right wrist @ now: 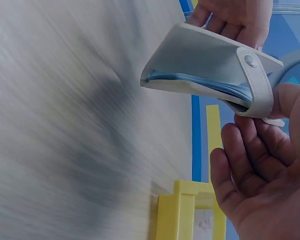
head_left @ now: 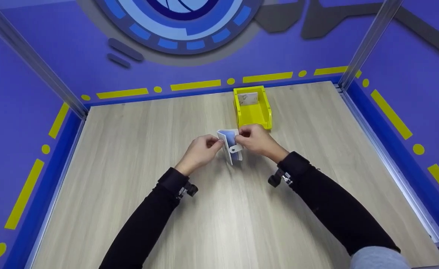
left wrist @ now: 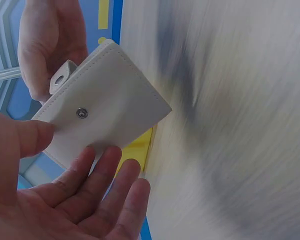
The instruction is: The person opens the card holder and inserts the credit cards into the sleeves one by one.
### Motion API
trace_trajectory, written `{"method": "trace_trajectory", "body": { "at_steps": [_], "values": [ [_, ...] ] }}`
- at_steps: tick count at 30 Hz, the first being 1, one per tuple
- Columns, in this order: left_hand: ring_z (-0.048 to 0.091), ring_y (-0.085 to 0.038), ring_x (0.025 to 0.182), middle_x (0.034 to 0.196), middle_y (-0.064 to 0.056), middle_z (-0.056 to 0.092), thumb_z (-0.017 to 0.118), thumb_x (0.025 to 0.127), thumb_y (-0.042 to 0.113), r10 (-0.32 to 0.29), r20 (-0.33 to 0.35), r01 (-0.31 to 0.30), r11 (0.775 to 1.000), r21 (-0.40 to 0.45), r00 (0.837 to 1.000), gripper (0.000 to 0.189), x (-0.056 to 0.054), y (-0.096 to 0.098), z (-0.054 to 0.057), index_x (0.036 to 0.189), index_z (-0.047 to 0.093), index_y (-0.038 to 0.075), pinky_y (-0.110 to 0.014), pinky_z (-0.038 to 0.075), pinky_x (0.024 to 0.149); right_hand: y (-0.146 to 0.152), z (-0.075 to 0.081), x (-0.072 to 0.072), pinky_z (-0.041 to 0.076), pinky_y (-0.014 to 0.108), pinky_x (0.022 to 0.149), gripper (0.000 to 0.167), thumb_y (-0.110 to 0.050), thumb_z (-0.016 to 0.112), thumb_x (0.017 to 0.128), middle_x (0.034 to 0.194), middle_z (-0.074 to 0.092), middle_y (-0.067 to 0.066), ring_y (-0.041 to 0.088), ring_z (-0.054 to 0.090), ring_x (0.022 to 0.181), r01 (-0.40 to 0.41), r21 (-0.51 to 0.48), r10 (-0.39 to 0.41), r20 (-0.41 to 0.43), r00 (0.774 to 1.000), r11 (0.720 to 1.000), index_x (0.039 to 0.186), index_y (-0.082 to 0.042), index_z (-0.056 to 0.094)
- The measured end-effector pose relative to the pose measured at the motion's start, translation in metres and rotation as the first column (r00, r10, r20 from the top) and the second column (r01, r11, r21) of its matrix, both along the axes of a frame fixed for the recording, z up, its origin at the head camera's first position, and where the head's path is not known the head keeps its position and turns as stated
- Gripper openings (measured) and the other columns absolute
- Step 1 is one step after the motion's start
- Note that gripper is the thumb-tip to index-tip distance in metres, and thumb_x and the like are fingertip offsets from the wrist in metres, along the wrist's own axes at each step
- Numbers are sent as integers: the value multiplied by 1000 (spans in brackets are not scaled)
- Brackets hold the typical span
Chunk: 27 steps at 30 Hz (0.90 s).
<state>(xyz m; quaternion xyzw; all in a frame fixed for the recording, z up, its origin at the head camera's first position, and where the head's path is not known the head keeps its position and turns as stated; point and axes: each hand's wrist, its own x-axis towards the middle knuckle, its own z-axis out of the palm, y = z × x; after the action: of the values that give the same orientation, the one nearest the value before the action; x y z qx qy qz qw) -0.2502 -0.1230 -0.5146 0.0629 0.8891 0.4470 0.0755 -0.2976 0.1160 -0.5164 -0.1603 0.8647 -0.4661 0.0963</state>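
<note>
"Why does the left hand [head_left: 202, 152] hold only the edge?"

"Its thumb and fingertips pinch one cover of the white snap wallet [left wrist: 110, 92]. The wallet looks light, so maybe a little pinch is enough."

"Where is the wallet?"

"Up between the two hands, above the wood-grain table [head_left: 129, 179]. It's part open, like a book standing up."

"And the yellow bin [head_left: 255, 114]?"

"It sits just past the wallet. Its low front seems to face the person, maybe so it's easy to reach in."

"What about the right hand [head_left: 260, 142]?"

"Its thumb and fingers pinch the other side, by the strap [right wrist: 258, 86]. I think having a hand on each side holds the covers apart."

"What is it all made of?"

"The wallet looks like smooth leather, maybe pretend, with tiny stitches near the edge. A round metal stud [left wrist: 82, 113] shows on the left cover, and the strap isn't snapped onto it. Inside are thin bluish sheets [right wrist: 195, 82]. I can't tell if they're plastic or paper."

"And the bin?"

"Hard plastic, I'd say, shaped like a box. A pale patterned card [head_left: 248, 98] seems to lean on its back wall. The strap is bendy, with a round end."
</note>
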Motion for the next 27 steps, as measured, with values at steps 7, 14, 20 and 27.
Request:
{"method": "trace_trajectory", "body": {
  "at_steps": [7,14,20,27],
  "values": [
    [72,-25,117,122,-6,78,64,109,51,-1,25,1,1000,2,1000,45,1,0,0,128,77,13,-46,57,104,2,0,1,43,28,66,19,-21,70,102,77,58,-3,18,54,75,-22,7,22,14,1000,1000,86,-11,71],
    [72,-25,124,130,-7,77,70,103,63,-29,60,28,999,19,998,59,2,1,0,133,73,13,-46,59,106,3,1,4,42,29,67,21,-26,71,104,79,60,-3,19,55,77,-22,11,21,43,999,1000,88,-12,73],
    [72,-23,115,124,-5,77,76,99,62,-14,68,13,1000,7,998,57,1,4,-3,128,73,14,-43,60,97,2,-1,6,44,29,67,19,-24,71,103,79,62,-2,18,55,76,-55,-19,56,50,997,998,90,-12,76],
    [71,-22,104,113,-5,77,81,96,58,-6,30,6,1000,-29,1000,52,1,7,-3,118,74,13,-39,58,90,-2,-5,5,44,26,66,18,-19,72,100,79,65,-3,16,55,75,-52,-47,55,66,996,998,85,-11,74]
  ]
}}
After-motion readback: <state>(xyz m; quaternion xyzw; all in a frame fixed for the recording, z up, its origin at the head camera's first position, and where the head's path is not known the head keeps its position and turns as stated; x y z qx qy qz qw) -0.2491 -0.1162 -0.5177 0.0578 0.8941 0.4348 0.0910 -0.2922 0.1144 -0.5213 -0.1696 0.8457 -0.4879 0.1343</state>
